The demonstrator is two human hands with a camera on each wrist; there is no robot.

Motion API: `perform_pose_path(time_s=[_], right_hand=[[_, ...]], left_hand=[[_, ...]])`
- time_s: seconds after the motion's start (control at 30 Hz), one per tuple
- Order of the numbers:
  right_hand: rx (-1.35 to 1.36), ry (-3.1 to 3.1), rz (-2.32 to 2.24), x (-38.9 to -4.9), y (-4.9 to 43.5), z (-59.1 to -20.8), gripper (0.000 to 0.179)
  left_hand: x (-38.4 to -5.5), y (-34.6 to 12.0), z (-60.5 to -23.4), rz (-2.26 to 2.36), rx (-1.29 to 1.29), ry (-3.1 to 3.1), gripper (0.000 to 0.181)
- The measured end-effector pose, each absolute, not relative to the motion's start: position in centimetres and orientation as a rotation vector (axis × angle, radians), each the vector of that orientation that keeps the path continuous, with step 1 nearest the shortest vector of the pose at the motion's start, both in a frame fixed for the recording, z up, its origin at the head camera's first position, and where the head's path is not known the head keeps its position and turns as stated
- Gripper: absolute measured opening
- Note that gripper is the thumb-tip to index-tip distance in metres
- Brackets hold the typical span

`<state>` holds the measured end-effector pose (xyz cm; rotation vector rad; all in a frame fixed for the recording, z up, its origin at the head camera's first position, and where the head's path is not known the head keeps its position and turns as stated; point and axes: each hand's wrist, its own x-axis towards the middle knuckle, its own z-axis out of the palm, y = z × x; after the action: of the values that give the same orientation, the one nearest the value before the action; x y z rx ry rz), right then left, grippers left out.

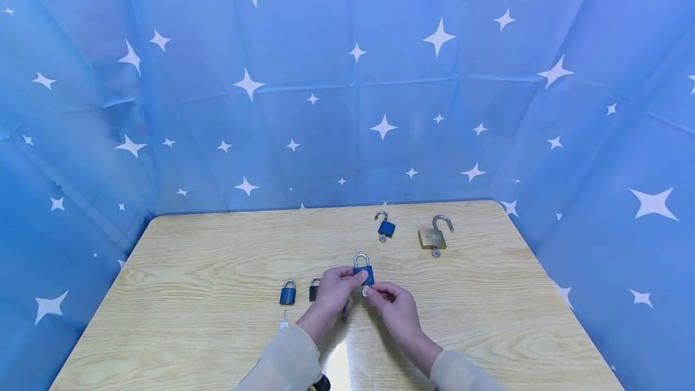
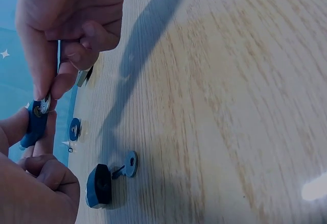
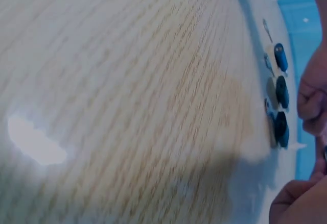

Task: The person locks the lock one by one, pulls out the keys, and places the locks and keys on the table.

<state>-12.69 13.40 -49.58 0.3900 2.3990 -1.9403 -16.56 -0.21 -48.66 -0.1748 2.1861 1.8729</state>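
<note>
My left hand [image 1: 333, 294] grips a blue padlock [image 1: 362, 275] by its body, shackle upward and closed. At the padlock's underside, my right hand [image 1: 399, 312] pinches a small silver key [image 1: 365, 290] between thumb and finger. In the left wrist view the key [image 2: 45, 103] stands at the brass keyhole; how deep it sits cannot be told. Below the hands in that view, a dark padlock [image 2: 99, 185] lies on the table with a key [image 2: 131, 164] beside it.
Left of my hands lie a blue padlock [image 1: 288, 293], its key [image 1: 285, 320] and a dark padlock [image 1: 313, 292]. Farther back, a blue padlock [image 1: 387, 229] and a larger brass padlock [image 1: 432, 238] have open shackles and keys in them. A starred blue curtain [image 1: 304, 107] surrounds the wooden table [image 1: 206, 258].
</note>
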Motion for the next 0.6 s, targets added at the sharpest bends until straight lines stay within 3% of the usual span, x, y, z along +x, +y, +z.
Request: perform_pose_path(time_s=[0.6], right_hand=[[0.447,2.371,-1.987,-12.5,12.95,-50.07,0.018]], left_hand=[[-16.67,-0.32,-48.99,1.857,-0.145,2.205,0.049]])
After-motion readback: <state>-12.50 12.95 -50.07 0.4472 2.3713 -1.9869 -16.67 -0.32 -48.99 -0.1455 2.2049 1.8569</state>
